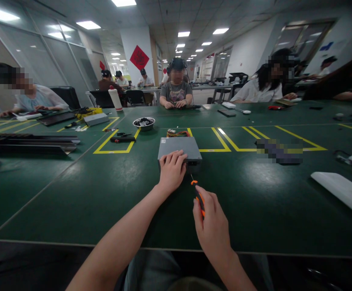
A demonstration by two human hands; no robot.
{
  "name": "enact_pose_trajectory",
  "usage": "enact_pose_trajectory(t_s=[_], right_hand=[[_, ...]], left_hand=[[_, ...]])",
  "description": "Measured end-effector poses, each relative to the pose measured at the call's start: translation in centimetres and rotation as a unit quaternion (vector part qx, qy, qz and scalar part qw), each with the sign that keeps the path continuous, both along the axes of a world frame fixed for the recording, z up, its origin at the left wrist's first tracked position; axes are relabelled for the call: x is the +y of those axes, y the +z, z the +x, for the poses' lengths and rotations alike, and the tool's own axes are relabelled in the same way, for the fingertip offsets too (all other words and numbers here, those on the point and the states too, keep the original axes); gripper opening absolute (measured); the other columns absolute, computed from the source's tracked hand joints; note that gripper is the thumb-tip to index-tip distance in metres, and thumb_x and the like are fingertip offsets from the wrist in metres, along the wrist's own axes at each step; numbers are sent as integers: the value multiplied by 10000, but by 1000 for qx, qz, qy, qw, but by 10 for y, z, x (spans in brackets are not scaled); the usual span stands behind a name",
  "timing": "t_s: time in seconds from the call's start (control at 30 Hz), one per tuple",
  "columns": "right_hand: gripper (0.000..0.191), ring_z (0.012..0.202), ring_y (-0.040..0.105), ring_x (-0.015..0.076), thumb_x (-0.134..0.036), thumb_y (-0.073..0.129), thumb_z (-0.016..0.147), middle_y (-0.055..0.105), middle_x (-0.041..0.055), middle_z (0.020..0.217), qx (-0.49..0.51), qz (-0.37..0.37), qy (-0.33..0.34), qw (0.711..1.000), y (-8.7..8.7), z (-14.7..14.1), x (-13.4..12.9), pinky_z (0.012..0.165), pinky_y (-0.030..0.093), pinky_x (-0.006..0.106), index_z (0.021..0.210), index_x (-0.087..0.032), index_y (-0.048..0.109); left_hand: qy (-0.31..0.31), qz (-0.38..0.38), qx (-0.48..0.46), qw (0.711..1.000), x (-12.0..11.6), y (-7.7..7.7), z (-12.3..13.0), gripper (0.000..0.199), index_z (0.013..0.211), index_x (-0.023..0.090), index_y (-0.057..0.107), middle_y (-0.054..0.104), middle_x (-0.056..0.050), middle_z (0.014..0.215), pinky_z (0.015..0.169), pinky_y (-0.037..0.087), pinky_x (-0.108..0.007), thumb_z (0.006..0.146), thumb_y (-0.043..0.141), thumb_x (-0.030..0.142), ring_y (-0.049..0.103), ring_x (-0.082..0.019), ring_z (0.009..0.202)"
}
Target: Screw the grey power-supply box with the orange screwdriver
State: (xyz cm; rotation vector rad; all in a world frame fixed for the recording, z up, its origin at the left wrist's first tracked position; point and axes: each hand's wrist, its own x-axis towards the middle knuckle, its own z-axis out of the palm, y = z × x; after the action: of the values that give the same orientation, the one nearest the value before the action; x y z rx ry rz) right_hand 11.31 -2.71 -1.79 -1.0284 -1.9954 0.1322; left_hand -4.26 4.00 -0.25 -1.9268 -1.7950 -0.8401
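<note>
the left hand [172, 167] lies palm down over the near edge of the grey metal power supply unit [179, 146], fingers slightly spread and pointing to the far side, its forearm slanting in from the near left. it presses flat rather than gripping, and it hides the near left part of the casing. the right hand [211, 216] is closed around the black and orange handle of a screwdriver [199, 202], forearm coming from the near right. the shaft tilts up and away towards the near face of the unit, just right of the left hand; whether the tip touches is too small to tell.

the unit sits near the middle of the green bench [127, 210], with a bundle of coloured cables [179, 133] at its far side. to the far left of it are a metal bowl [144, 127] of small dark and light parts and a black tool [123, 139], the latter within yellow tape lines [111, 152]. long dark metal strips [27, 146] lie at the left. at the right are a pixelated dark object [280, 152] and, nearer, a long white casing [342, 192]. a person [176, 91] sits across the bench, beyond the unit.
</note>
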Motion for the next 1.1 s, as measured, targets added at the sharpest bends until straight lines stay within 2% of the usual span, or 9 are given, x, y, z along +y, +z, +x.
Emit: enact_pose_trajectory(t_s=[0.13, 0.3, 0.47, 0.57, 0.73, 0.8, 0.93, 1.0, 1.1], right_hand=[[306, 743, 607, 156, -195, 283, 901, 601, 75, 880, -6, -32, -13, 999, -2, 7, 5, 627, 509, 284, 1139, -168, 473], [232, 837, 602, 190, -309, 384, 880, 532, 102, 964, 15, -28, -10, 999, -3, 6, 6, 628, 535, 311, 1031, -174, 498], [226, 877, 591, 197, -195, 390, 850, 445, 139, 1046, 39, 8, 7, 999, -1, -5, -2, 634, 558, 329, 1060, -152, 462], [250, 851, 604, 183, -158, 386, 854, 492, 130, 1012, 10, 37, 10, 999, 1, -6, -5, 608, 558, 285, 1078, -146, 498], [215, 889, 614, 171, -178, 449, 858, 561, 110, 1052, -7, 100, -34, 994, 10, 4, -5, 656, 539, 244, 1029, -173, 578], [218, 822, 628, 158, -217, 440, 868, 581, 101, 1015, -11, 89, -52, 995, 13, 7, -2, 611, 530, 232, 1016, -174, 595], [291, 616, 613, 124, -295, 354, 897, 578, 72, 858, -30, 16, -66, 997, 11, 9, 2, 481, 502, 224, 1002, -164, 592], [292, 678, 626, 150, -314, 355, 890, 565, 104, 945, -29, -9, -63, 998, 8, 7, 1, 470, 510, 239, 1024, -158, 563], [285, 889, 619, 210, -254, 369, 870, 499, 172, 1153, -16, -12, -37, 999, 4, 1, -3, 566, 554, 288, 1100, -139, 492]], left_hand=[[1, 1, 3, 1000, 1, -1, -1, 267, 1120, 248, 489, 528, -26, 1247, 934, 266, -399, 864, 420, 225, 424, -199, 1169], [6, 4, 5, 1000, 2, -2, 0, 264, 1115, 250, 496, 529, -26, 1245, 932, 269, -401, 861, 427, 225, 425, -201, 1168], [6, 4, 4, 1000, 1, -1, 1, 267, 1117, 248, 495, 531, -29, 1242, 933, 269, -400, 860, 428, 223, 426, -200, 1167], [7, 4, 1, 1000, 1, -2, 1, 260, 1109, 249, 501, 528, -26, 1246, 934, 267, -401, 862, 424, 224, 420, -201, 1171], [1, 5, -2, 1000, 1, -2, 0, 271, 1111, 243, 504, 527, -36, 1245, 938, 265, -398, 848, 445, 216, 421, -205, 1168], [1, 6, -5, 1000, 1, -2, 1, 273, 1114, 242, 502, 530, -39, 1241, 936, 266, -399, 848, 444, 214, 424, -205, 1163], [0, 4, -9, 1000, 1, -1, 0, 264, 1113, 245, 498, 533, -32, 1238, 930, 270, -397, 857, 435, 221, 422, -200, 1167], [-1, 4, -8, 1000, 1, -1, 0, 259, 1112, 247, 498, 534, -28, 1238, 933, 269, -394, 862, 432, 229, 420, -196, 1168], [3, 7, -8, 1000, 2, -2, 0, 247, 1102, 248, 503, 538, -24, 1233, 933, 267, -392, 866, 432, 234, 428, -194, 1158]])
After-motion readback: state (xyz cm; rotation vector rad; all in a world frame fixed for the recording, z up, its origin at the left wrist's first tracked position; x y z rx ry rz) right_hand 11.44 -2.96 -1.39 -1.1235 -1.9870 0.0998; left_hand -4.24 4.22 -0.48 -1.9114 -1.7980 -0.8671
